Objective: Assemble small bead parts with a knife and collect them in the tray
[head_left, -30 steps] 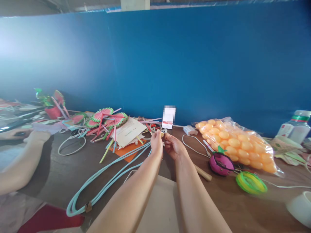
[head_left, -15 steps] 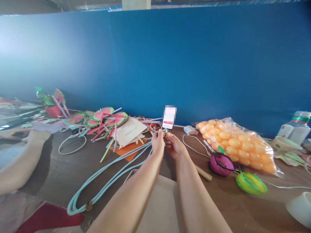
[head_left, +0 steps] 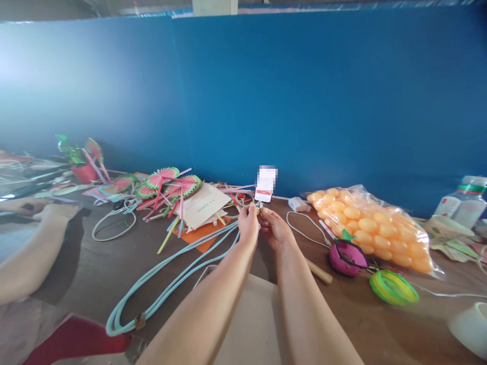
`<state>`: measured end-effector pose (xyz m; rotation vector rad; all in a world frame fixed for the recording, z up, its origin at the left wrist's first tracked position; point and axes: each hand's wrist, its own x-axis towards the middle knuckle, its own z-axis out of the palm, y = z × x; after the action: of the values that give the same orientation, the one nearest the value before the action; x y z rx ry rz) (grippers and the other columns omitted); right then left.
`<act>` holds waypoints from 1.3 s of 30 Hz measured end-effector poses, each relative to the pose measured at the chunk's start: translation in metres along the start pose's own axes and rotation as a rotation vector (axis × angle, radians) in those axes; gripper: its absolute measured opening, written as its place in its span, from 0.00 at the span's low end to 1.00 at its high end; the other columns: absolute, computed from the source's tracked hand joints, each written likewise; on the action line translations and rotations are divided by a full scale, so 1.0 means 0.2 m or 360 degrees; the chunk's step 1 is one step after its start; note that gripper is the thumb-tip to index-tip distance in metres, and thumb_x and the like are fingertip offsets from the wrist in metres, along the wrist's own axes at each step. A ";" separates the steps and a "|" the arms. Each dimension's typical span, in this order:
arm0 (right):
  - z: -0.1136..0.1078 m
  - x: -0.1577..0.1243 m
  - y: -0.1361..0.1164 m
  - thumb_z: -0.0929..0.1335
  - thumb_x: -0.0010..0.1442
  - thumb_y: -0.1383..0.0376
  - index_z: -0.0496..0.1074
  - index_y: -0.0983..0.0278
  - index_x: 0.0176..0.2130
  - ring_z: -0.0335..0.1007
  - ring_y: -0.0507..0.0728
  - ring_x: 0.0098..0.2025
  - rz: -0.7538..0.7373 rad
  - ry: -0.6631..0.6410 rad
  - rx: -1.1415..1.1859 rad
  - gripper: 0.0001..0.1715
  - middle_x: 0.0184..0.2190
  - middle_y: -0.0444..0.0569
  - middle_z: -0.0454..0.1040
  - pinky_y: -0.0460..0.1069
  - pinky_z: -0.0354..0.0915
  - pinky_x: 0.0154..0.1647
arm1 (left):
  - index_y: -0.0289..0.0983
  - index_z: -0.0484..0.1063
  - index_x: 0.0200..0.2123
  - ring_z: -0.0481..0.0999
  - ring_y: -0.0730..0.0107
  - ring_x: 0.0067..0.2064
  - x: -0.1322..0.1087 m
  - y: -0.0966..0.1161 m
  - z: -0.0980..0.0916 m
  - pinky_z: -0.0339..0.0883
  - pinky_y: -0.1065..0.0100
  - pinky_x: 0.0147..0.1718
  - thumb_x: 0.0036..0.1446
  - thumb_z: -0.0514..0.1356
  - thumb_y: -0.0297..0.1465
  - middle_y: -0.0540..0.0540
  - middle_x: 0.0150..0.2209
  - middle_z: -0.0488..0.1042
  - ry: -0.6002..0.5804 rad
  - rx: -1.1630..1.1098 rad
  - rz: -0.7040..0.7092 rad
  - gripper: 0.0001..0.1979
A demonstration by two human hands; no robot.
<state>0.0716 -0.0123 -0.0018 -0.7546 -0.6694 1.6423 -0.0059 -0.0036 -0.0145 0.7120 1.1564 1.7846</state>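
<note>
In the middle of the view both my hands meet over the table, fingertips pinched around a small shiny piece (head_left: 259, 208), metal-looking and too small to name. My left hand (head_left: 248, 225) grips it from the left, thumb uppermost. On the other side my right hand (head_left: 274, 228) has its fingers curled, the thumb and forefinger at the same piece. Just behind the fingertips a phone (head_left: 264, 187) with a lit, partly blurred screen leans upright. A pale blue cord bundle (head_left: 113, 324) runs in long loops left of my left forearm. Below my forearms lies a flat beige surface (head_left: 249, 319).
Watermelon-patterned paper fans (head_left: 182, 186) and papers (head_left: 203, 205) are heaped left. At right lie a bag of orange balls (head_left: 367, 224), a purple pouch (head_left: 347, 259), a green-yellow coil (head_left: 393, 288) and a wooden stick (head_left: 319, 272). Another person's arm (head_left: 49, 248) reaches in at far left.
My hands stay nearly still, still pinching the small piece. At far left the other person's hands have shifted slightly, and the pale purple sheet by them has been drawn in.
</note>
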 end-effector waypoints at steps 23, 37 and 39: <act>0.00 -0.01 0.01 0.79 0.35 0.62 0.71 0.64 0.28 0.49 0.43 0.18 -0.0023 0.0041 -0.0131 0.20 0.19 0.38 0.64 0.40 0.46 0.14 | 0.37 0.70 0.26 0.69 0.66 0.32 0.01 0.00 -0.01 0.62 0.68 0.33 0.52 0.60 0.42 0.48 0.24 0.68 0.0018 0.0113 0.0061 0.14; 0.00 0.00 0.01 0.79 0.37 0.62 0.71 0.65 0.28 0.49 0.43 0.18 -0.0016 0.0041 -0.0124 0.19 0.21 0.39 0.65 0.41 0.46 0.14 | 0.37 0.70 0.27 0.68 0.67 0.30 0.00 0.02 -0.01 0.61 0.68 0.32 0.55 0.58 0.39 0.48 0.24 0.68 0.0024 0.0161 0.0019 0.12; 0.01 0.00 0.01 0.79 0.36 0.63 0.72 0.65 0.27 0.49 0.43 0.18 -0.0008 0.0036 -0.0104 0.19 0.21 0.39 0.65 0.40 0.46 0.14 | 0.37 0.70 0.28 0.67 0.68 0.29 0.00 0.02 -0.01 0.61 0.68 0.32 0.56 0.57 0.39 0.48 0.24 0.67 0.0021 0.0170 0.0005 0.12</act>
<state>0.0698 -0.0130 -0.0023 -0.8168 -0.7110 1.6117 -0.0091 -0.0058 -0.0127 0.7656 1.2675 1.7427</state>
